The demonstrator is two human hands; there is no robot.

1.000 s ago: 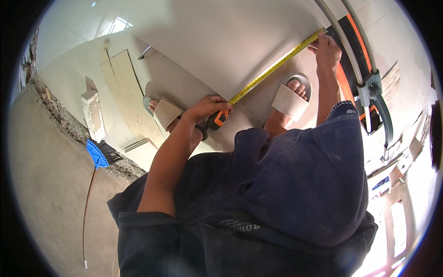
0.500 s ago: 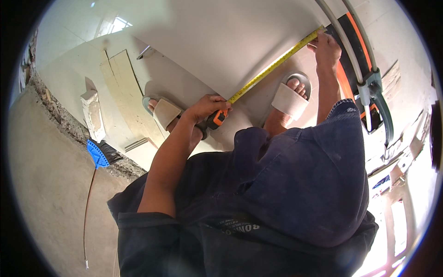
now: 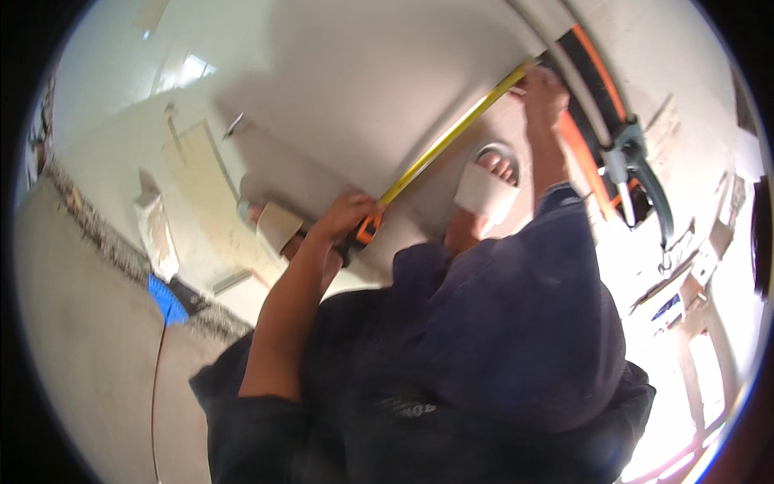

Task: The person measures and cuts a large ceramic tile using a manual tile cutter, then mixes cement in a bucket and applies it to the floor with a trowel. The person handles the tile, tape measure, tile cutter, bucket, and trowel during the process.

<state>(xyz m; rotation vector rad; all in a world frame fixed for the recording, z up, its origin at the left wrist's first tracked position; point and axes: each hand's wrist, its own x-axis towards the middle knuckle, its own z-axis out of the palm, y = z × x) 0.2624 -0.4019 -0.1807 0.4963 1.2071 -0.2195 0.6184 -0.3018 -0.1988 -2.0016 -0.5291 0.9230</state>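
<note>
Near the middle of the clock face, the bare left hand [image 3: 347,214] has its fingers closed on a compact black-and-orange tape case [image 3: 368,231], at the mouth where the measure comes out; blur hides the exact thumb placement. A long, narrow yellow tape blade [image 3: 451,137] stretches from there toward one o'clock, along the edge of a large, smooth, pale slab [image 3: 347,81] lying at twelve. Between one and two o'clock, the bare right hand [image 3: 546,97] has its fingers curled on the blade's free end; how firmly they press, I cannot tell.

The case should be light and rigid, easily palmed by its sides. The blade is probably stiff while straight but springy, apt to buckle or snap back, with thin edges that favour a pinch across its flats. The slab looks hard, heavy and brittle, slippery on its face, best lifted by opposite edges, clear of corners.

At two o'clock lies a black-and-orange tool with grey metal rails [image 3: 579,81]; toward nine sits a blue-headed broom [image 3: 167,302].
</note>
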